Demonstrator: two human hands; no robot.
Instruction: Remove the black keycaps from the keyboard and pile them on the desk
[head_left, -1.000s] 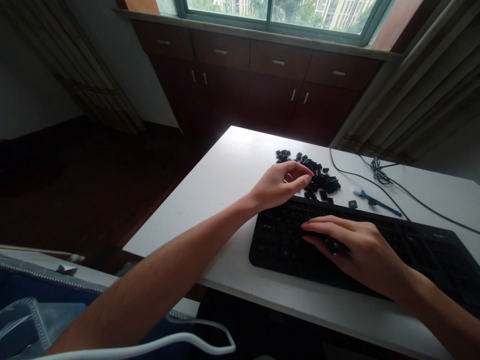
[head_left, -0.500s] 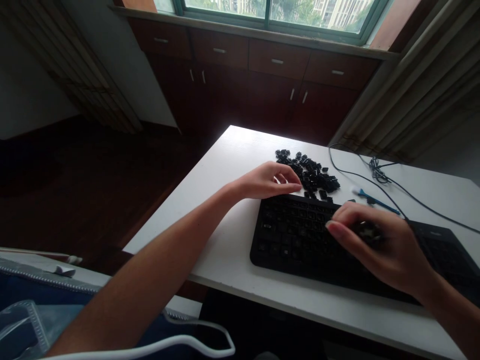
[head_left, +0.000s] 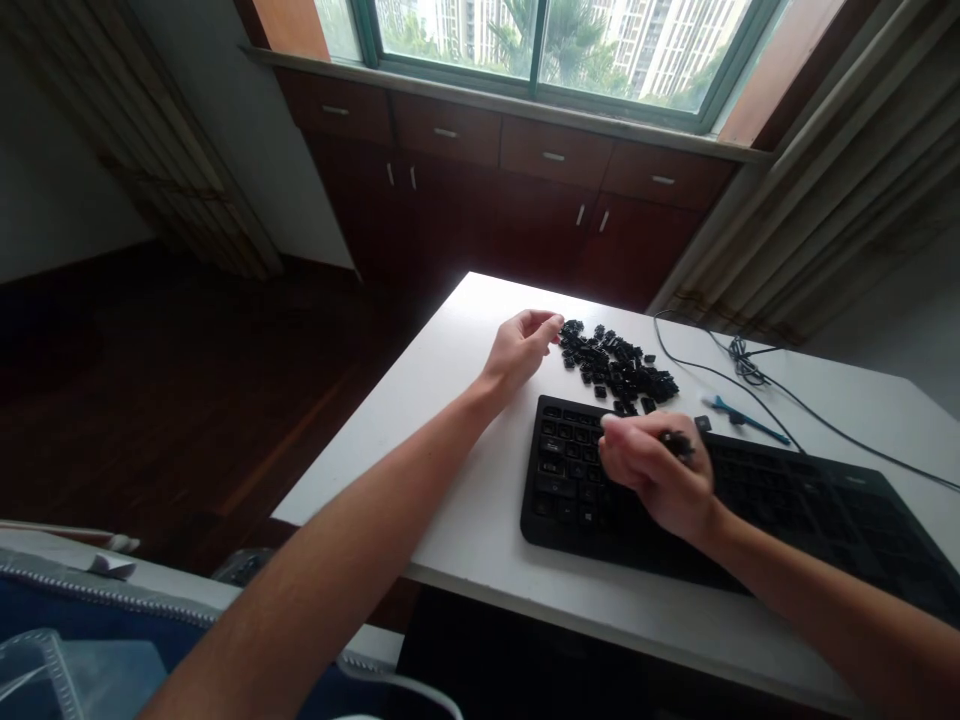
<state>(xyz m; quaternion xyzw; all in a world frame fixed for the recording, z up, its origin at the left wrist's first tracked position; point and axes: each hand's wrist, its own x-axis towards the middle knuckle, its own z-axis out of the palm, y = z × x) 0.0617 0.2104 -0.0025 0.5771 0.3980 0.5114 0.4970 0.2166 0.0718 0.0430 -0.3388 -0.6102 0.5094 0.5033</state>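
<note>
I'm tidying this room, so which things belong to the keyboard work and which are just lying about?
In the job:
keyboard
black keys, left hand at their edge
dark bits in the right hand
probably the blue tool

Likely just lying about:
blue fabric
clear plastic

No word, number or brand name can be read with certainty. On the keyboard [head_left: 780, 490], the clearest sign is on one key [head_left: 589, 517] in the row nearest to its near edge, toward its left end: it is small and pale, and it looks like the four-pane window sign. Some other keys at this same end carry pale marks, but they are too small for reading. Close to the far edge of the keyboard, toward its right end, stands a short pale mark [head_left: 855, 480] in the place of a label; its letters are too blurred to tell.
</note>
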